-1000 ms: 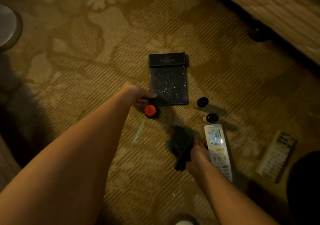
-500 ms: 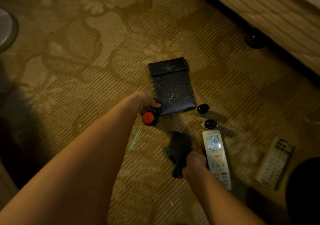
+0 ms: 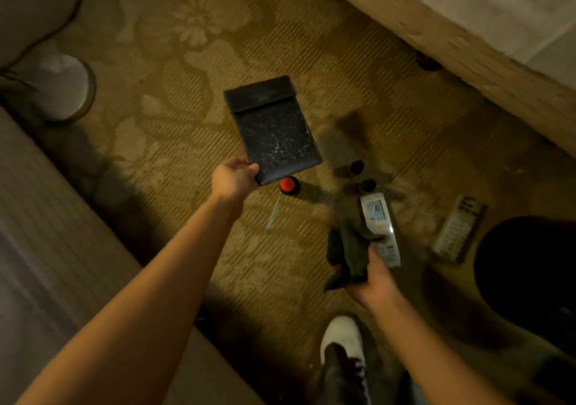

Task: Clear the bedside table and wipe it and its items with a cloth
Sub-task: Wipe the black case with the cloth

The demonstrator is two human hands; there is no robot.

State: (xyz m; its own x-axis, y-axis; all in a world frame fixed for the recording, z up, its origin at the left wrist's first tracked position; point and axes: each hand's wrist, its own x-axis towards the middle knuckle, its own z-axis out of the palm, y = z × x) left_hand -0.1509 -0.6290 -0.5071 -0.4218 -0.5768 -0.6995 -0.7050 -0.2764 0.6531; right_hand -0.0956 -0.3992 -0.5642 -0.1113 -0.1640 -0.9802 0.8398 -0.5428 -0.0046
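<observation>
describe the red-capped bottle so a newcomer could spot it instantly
On the patterned carpet beside the bed, find the dark pouch that the left hand holds. The bottle stands by its lower corner; the two bottles nearby have black caps.

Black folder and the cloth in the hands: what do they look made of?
The black folder, gripped at its corner by the left hand, looks like stiff leatherette: matte, holding flat, speckled with dust or wear. The cloth in the right hand looks like soft dark fabric, crumpled and drooping; its weave is too blurred to tell.
</observation>
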